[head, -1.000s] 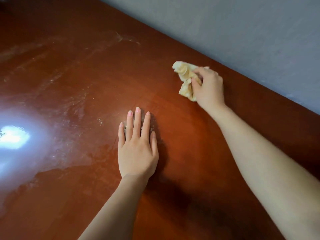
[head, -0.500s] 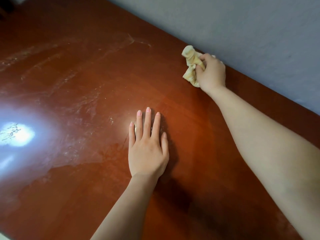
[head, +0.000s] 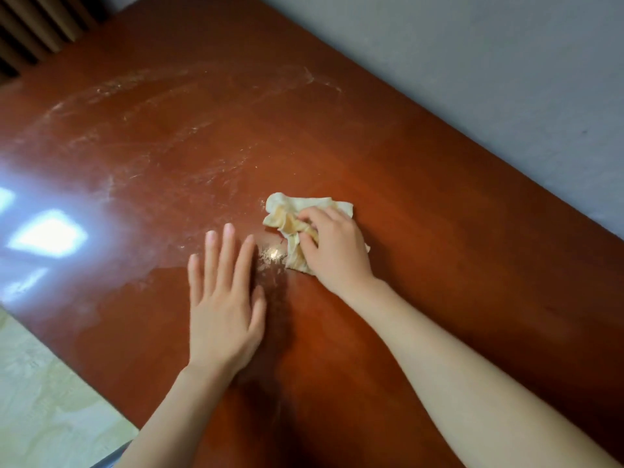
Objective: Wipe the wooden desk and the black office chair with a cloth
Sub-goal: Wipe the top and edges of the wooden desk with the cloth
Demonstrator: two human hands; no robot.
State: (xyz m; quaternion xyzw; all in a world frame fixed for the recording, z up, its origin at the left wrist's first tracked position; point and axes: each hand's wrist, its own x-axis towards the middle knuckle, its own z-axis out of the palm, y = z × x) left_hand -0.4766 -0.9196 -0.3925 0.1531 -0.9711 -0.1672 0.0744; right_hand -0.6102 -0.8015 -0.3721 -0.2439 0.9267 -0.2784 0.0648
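A glossy reddish-brown wooden desk [head: 422, 204] fills most of the view. My right hand [head: 336, 249] grips a crumpled pale yellow cloth [head: 287, 216] and presses it onto the desk near the middle. My left hand [head: 224, 298] lies flat on the desk just left of the cloth, fingers straight and together. A small heap of pale dust [head: 271, 256] sits between my left fingers and the cloth. Dusty smear arcs [head: 141, 130] cover the left and far part of the desk. The black office chair is out of view.
A grey wall [head: 489, 79] runs along the desk's far edge. Pale tiled floor [head: 40, 393] shows past the desk's near left edge. Brown vertical slats [head: 37, 25] stand at the top left corner. Window glare [head: 47, 233] reflects on the left of the desk.
My right hand has pulled the cloth back from the wall edge toward the middle of the desk, next to my left hand, gathering dust. My left hand has stayed flat.
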